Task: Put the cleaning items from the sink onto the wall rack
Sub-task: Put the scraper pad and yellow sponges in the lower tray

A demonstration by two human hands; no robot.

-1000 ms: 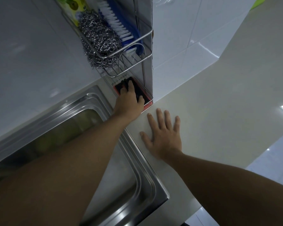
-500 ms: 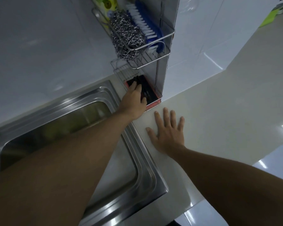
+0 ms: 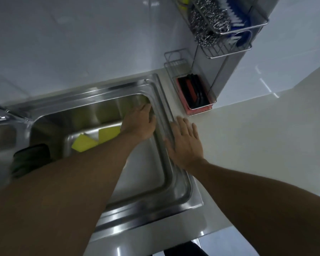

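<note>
My left hand (image 3: 139, 123) hovers over the right side of the steel sink (image 3: 166, 185), fingers apart, holding nothing. Two yellow sponges (image 3: 84, 144) (image 3: 108, 133) lie on the sink floor, just left of that hand. A dark green pad (image 3: 30, 156) sits at the sink's left. My right hand (image 3: 185, 143) rests flat on the sink's right rim. The wire wall rack (image 3: 213, 93) hangs above the counter corner; its lower shelf holds a red and black scrub pad (image 3: 194, 92), its upper basket a steel scourer (image 3: 209, 19) and a blue brush (image 3: 236, 12).
A white counter (image 3: 257, 130) stretches right of the sink. White wall tiles stand behind the sink. A tap (image 3: 0, 111) sits at the far left edge, beside a second basin (image 3: 0, 137). Something yellow (image 3: 183, 0) shows at the rack's top.
My left hand has let go of the red and black pad on the lower shelf and pulled back over the sink. The view swung left, bringing the sink floor into sight.
</note>
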